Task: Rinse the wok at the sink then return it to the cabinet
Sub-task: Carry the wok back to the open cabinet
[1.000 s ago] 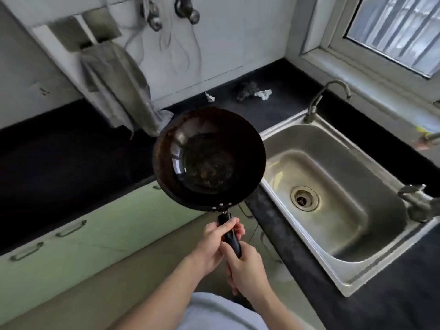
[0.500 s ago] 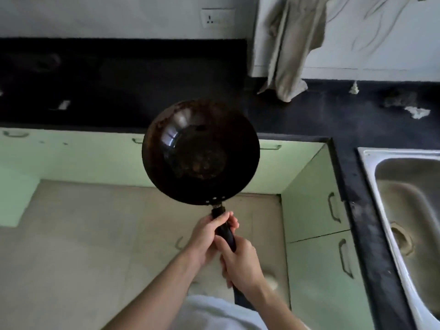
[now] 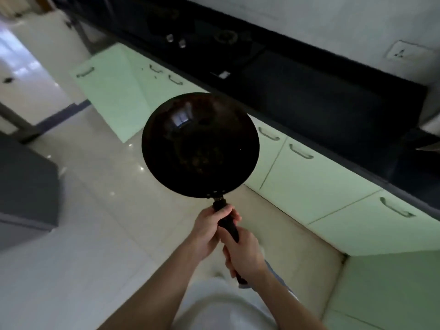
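Note:
A dark round wok [image 3: 200, 145] hangs in mid-air over the floor, bowl facing up, with brown specks on its bottom. Its black handle [image 3: 226, 222] points back at me. My left hand [image 3: 209, 234] wraps the handle close to the bowl. My right hand [image 3: 245, 253] grips the handle just behind it. The sink is out of view. Pale green cabinet doors [image 3: 309, 182] with metal handles run under the black counter [image 3: 321, 98], just right of the wok.
A stove burner [image 3: 226, 36] and two knobs sit on the counter at the top. An open green cabinet door [image 3: 104, 91] juts out on the left. A grey block [image 3: 26, 184] stands at the left edge. A wall socket [image 3: 402, 53] is at upper right.
The view has swung left, away from the sink, which has left the frame; the stove end of the counter has come in. Both hands keep the same grip on the wok.

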